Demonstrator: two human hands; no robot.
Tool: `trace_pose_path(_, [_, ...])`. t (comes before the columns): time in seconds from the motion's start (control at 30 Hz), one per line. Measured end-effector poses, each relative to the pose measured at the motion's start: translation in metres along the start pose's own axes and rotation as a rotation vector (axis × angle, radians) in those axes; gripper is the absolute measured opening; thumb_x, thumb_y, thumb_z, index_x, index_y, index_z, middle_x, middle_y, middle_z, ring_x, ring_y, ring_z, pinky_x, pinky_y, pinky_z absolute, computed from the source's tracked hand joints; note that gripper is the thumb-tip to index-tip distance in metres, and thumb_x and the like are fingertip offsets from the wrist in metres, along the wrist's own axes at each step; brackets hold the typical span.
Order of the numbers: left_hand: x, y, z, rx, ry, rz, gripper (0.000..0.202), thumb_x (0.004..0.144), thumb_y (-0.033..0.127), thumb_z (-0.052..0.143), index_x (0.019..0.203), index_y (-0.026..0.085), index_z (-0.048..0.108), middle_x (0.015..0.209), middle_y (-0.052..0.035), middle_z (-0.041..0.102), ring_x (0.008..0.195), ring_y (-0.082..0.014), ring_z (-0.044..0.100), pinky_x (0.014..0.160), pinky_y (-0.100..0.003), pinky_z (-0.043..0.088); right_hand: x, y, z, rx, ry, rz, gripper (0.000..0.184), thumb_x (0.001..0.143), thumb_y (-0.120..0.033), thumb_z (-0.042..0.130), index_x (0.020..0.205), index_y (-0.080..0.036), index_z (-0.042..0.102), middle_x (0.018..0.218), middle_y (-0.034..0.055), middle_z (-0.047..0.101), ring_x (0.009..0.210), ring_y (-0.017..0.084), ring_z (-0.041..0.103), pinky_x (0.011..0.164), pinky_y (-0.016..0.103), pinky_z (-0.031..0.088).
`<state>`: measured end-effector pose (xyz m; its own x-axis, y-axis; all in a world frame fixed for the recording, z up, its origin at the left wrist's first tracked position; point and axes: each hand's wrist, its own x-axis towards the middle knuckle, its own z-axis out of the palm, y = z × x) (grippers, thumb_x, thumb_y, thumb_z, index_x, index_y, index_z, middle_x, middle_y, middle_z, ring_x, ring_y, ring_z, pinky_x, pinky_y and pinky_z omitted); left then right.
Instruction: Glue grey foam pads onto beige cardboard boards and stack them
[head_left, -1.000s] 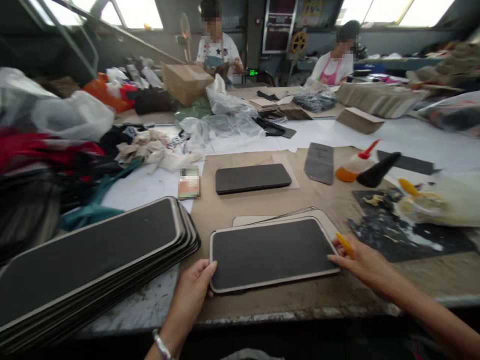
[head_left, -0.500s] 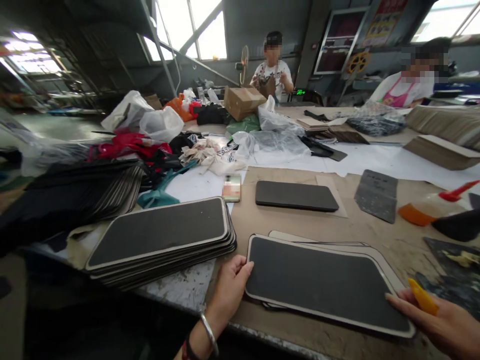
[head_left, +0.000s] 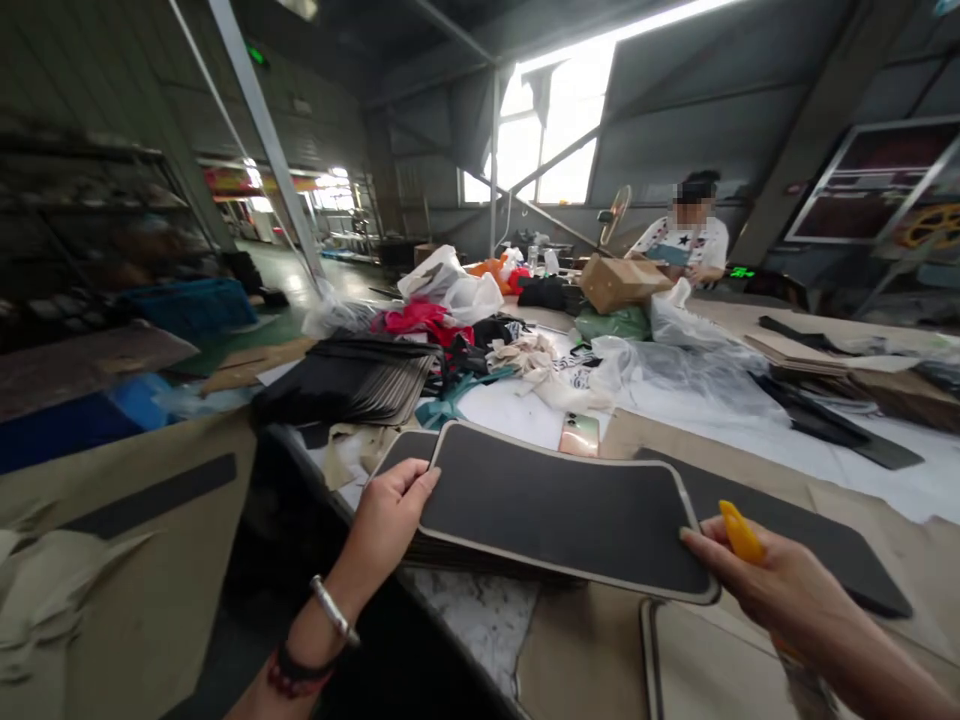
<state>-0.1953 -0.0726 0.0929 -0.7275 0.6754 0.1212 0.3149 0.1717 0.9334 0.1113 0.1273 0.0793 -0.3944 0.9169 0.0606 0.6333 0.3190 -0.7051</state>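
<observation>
I hold a flat black panel with a cream border (head_left: 562, 510) lifted off the table, over the stack of like panels (head_left: 457, 550). My left hand (head_left: 386, 520) grips its left end, thumb on top. My right hand (head_left: 780, 590) pinches its right end and also carries a yellow tool (head_left: 741, 532). Below my right hand a beige panel with a dark edge (head_left: 720, 665) lies on the brown paper. Another black panel (head_left: 795, 535) lies behind the held one.
A second pile of black panels (head_left: 360, 385) sits at the table's left corner, with cloth scraps and plastic bags (head_left: 675, 350) behind. A cardboard box (head_left: 619, 283) stands far back, where a person (head_left: 686, 240) sits. A brown surface (head_left: 112, 560) lies at left.
Both hands have lifted the black panel off the brown paper and carried it left over the stack. My head has turned left, so the glue bottles are out of view.
</observation>
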Motion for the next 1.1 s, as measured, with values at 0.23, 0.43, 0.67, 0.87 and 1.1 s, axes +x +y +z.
trace_pose_path(0.23, [0.025,-0.027,-0.036,-0.028,0.063,-0.047,0.034,0.067,0.052,0.056,0.066,0.018,0.060,0.061,-0.0014,0.061,0.061,-0.0176,0.055,0.059,-0.026,0.043,0.041,-0.038,0.053,0.079,-0.158,-0.107,0.034,0.067,-0.053,0.057,0.057,-0.022,0.050,0.043,-0.0036,0.042,0.035,0.011,0.035,0.034,0.023,0.026])
trace_pose_path(0.43, [0.035,-0.036,-0.045,-0.046,0.045,-0.071,0.034,0.067,0.050,0.057,0.065,0.017,0.060,0.062,-0.0012,0.061,0.062,-0.0166,0.055,0.060,-0.026,0.043,0.036,-0.057,0.058,0.088,-0.184,-0.115,0.037,0.068,-0.056,0.053,0.056,-0.022,0.048,0.045,-0.0024,0.044,0.039,0.013,0.041,0.036,0.024,0.031])
trace_pose_path(0.67, [0.035,-0.040,-0.046,-0.024,0.064,-0.093,0.034,0.067,0.050,0.056,0.067,0.016,0.061,0.059,0.0004,0.059,0.058,-0.0142,0.052,0.057,-0.024,0.041,0.037,-0.053,0.064,0.040,-0.191,-0.082,0.039,0.065,-0.059,0.053,0.054,-0.023,0.046,0.046,-0.0012,0.044,0.041,0.014,0.043,0.038,0.025,0.032])
trace_pose_path(0.87, [0.036,-0.042,-0.045,0.015,0.076,-0.102,0.035,0.067,0.051,0.056,0.066,0.016,0.062,0.058,0.0005,0.059,0.056,-0.0141,0.052,0.055,-0.024,0.041,0.039,-0.051,0.067,0.013,-0.239,-0.008,0.040,0.064,-0.062,0.052,0.054,-0.023,0.046,0.042,-0.0027,0.039,0.036,0.012,0.034,0.034,0.025,0.027])
trace_pose_path(1.1, [0.037,-0.035,-0.054,0.070,0.118,-0.081,0.037,0.063,0.053,0.058,0.069,0.018,0.065,0.062,-0.0003,0.064,0.064,-0.0176,0.057,0.059,-0.025,0.042,0.031,-0.069,0.065,0.047,-0.208,-0.096,0.034,0.069,-0.053,0.052,0.056,-0.023,0.042,0.047,-0.0024,0.044,0.041,0.012,0.040,0.039,0.024,0.030])
